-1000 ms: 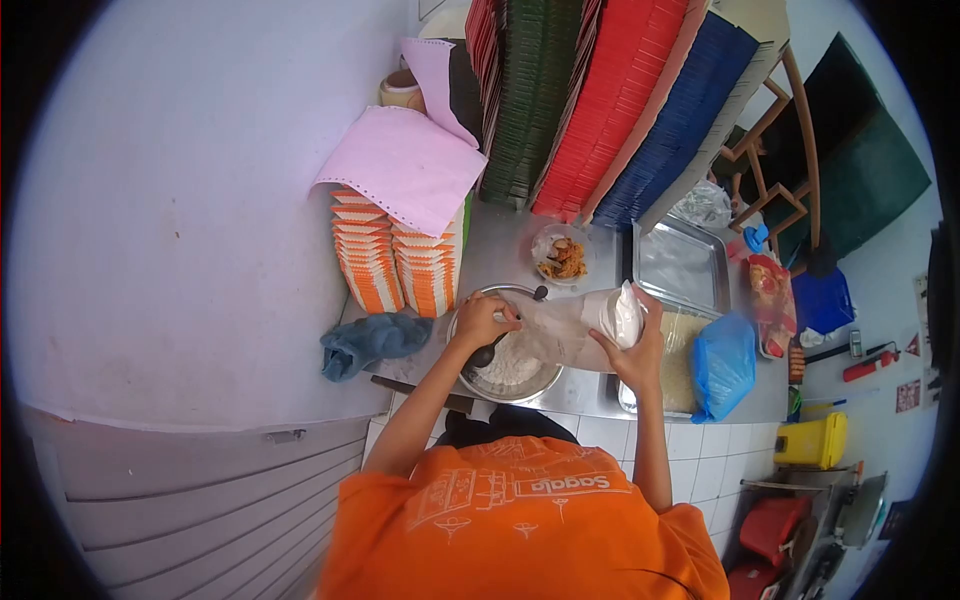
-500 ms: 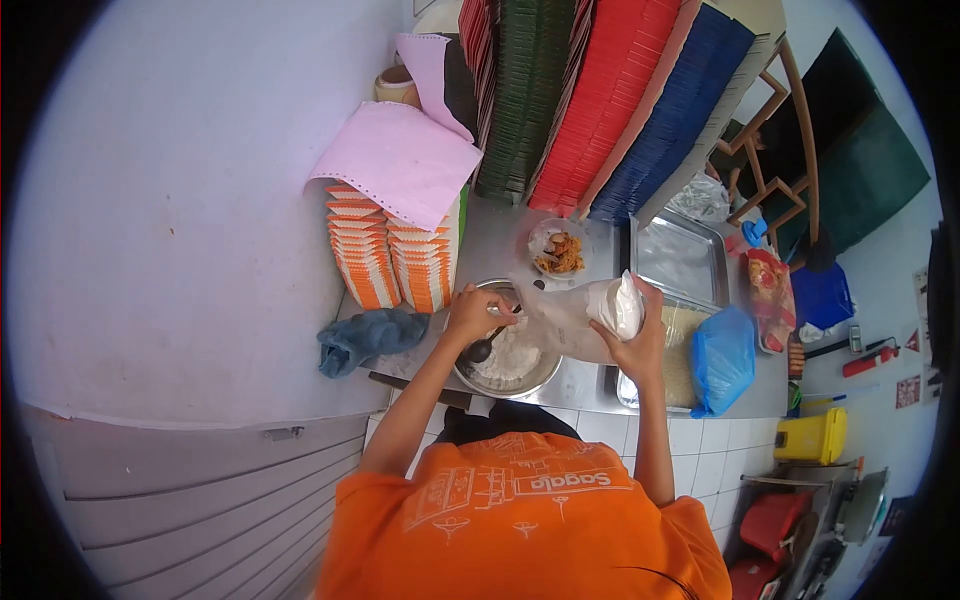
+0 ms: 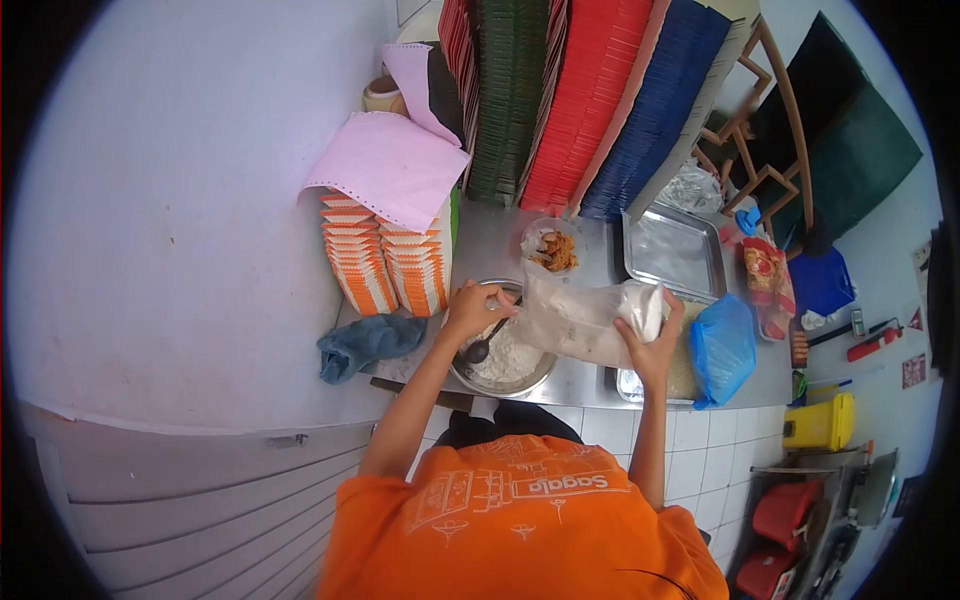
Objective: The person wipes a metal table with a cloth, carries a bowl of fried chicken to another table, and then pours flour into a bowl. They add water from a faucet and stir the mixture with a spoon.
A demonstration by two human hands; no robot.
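Gripping a translucent plastic bag (image 3: 575, 322), the right hand (image 3: 652, 345) and pinching left hand (image 3: 476, 314) hold it partly above a round silver bowl (image 3: 547, 374) at the tabletop's (image 3: 590, 382) near edge.

A pale wall (image 3: 180, 200) met grey slatted panels (image 3: 220, 505) on the left. White tiles covered the floor (image 3: 690, 435) beside a metal table (image 3: 490, 240); soft light filled the room.

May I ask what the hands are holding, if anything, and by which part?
A plastic bag: right hand around its right end, left hand apparently pinching its left edge.
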